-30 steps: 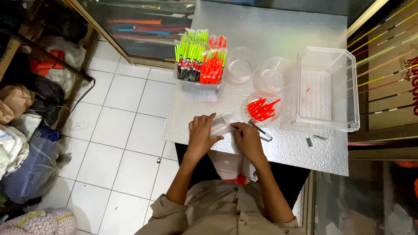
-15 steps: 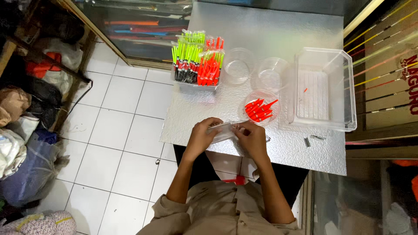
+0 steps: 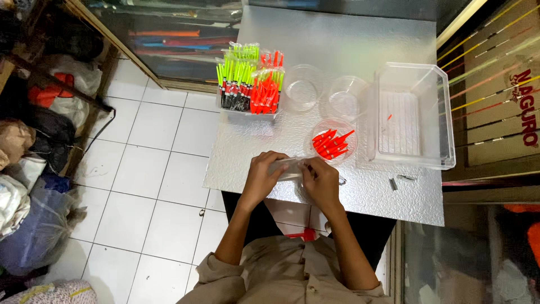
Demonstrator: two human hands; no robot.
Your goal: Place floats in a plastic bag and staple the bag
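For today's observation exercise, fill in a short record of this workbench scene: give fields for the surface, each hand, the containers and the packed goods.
surface: silver textured table
left hand: grips one end of a small clear plastic sleeve
right hand: grips the sleeve's other end
round bowl: holds loose orange floats
empty bowls: two clear ones behind it
clear bin: right of the bowls, nearly empty
packed goods: green and orange float packs at the table's far left
small metal bits: near the bin's front edge

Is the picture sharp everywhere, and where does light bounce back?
Head view: the silvery table glares brightest at its far end; both hands, left hand and right hand, look sharp on a small clear packet; the edges bend slightly; the lower right corner is blurry.
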